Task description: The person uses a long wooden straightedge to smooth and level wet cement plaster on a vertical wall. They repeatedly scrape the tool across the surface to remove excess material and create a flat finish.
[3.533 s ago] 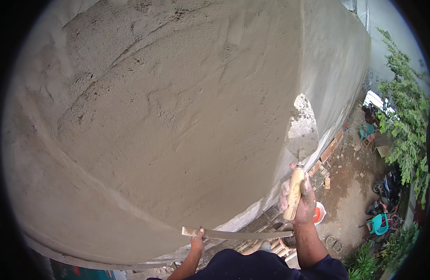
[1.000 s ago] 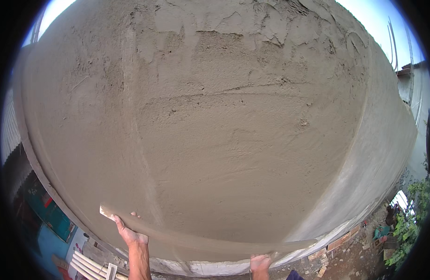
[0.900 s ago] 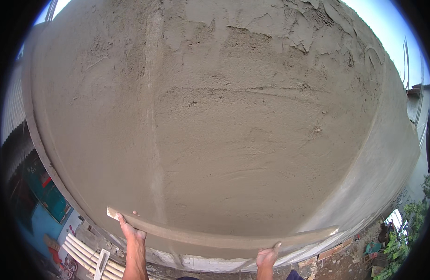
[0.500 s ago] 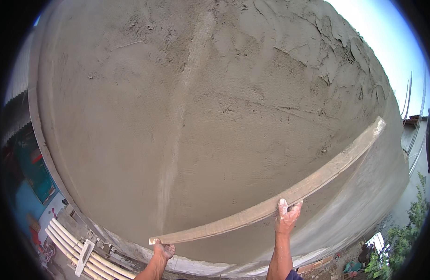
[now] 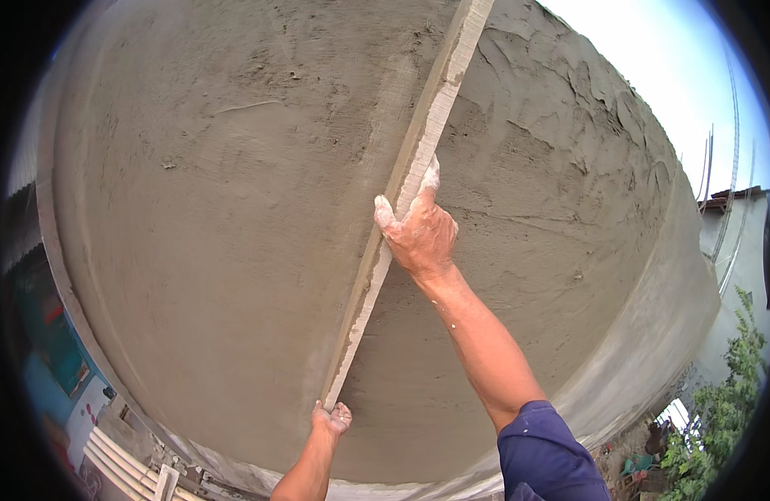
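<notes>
A long, straight wooden screed board (image 5: 433, 108) stands steeply tilted against a wall of wet grey plaster (image 5: 226, 250). Its upper end leans right and runs out past the top of the picture. My left hand (image 5: 331, 417) is closed round the board's lower end, low on the wall. Higher up, around the board's middle, my right hand (image 5: 422, 232) grips it, thumb on the left edge and fingers on the right. Both hands are smeared with plaster. To the board's left the plaster is fairly even; at upper right it is rough and ridged.
Several pale poles (image 5: 122, 468) lie at lower left, with a small flat piece of wood (image 5: 165, 483) across them. A leafy bush (image 5: 719, 417) grows at lower right. Beyond the wall's right edge stand thin rods and a neighbouring building (image 5: 748, 242).
The board has swung from a low, rightward slant to a steep upright lean. My right hand has risen up and left with it; my left hand has shifted slightly right and up.
</notes>
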A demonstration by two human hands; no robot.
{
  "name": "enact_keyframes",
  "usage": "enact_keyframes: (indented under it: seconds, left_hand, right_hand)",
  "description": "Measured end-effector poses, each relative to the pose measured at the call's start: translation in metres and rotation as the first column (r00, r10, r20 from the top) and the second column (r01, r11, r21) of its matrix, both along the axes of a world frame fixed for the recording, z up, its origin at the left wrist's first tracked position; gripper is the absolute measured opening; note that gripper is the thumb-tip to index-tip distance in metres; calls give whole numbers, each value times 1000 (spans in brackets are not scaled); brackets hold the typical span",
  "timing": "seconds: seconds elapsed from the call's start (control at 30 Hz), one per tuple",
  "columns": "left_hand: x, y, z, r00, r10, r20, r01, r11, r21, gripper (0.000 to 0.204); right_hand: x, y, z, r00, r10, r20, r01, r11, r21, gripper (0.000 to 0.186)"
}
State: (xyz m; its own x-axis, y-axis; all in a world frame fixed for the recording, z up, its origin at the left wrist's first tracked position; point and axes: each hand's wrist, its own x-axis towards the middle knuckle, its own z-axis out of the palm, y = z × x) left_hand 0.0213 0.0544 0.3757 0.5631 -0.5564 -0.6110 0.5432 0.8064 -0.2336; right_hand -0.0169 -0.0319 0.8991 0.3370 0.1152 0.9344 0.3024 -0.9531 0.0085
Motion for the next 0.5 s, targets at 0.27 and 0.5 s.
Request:
enact_keyframes:
  seconds: [0.27, 0.5]
  left_hand:
    - [19, -3, 42, 999, -15, -48, 17, 999, 27, 57]
    - [3, -17, 120, 986, -50, 160, 66, 993, -95, 63]
  right_hand:
    - [25, 45, 45, 980, -197, -28, 192, 973, -125, 90]
    - [51, 22, 126, 937, -169, 307, 224, 963, -152, 85]
